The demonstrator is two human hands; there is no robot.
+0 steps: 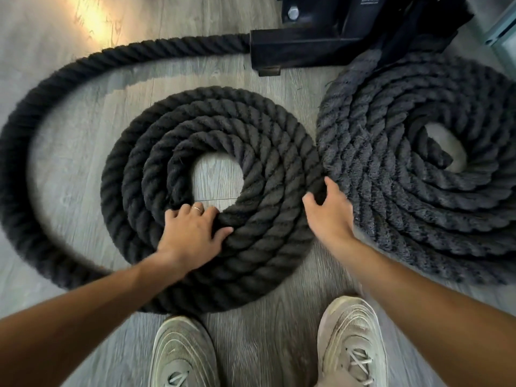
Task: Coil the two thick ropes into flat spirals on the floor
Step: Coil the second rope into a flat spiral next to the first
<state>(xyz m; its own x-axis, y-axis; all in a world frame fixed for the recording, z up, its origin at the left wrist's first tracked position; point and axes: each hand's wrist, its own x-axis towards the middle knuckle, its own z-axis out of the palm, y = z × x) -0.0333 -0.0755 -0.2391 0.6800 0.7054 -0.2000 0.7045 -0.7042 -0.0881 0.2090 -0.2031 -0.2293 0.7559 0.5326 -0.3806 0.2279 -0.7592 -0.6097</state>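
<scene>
Two thick dark twisted ropes (268, 169), flat spirals (apparently touching).

Even, soft daylight fills the scene, fairly bright; a warm yellow patch of glare lies on the floor (95, 20) far beyond the left hand (192, 233); the dark rope (251, 169) under that hand swallows detail in its strands, while the greyer coil (405, 174) beside the right hand (329, 210) shows its fibres; soft shadows hug the rope's loose loop; that loop smears with motion blur out to the left; wide-angle distortion bends the forearms and shoes (351, 339) at the near edge.
</scene>
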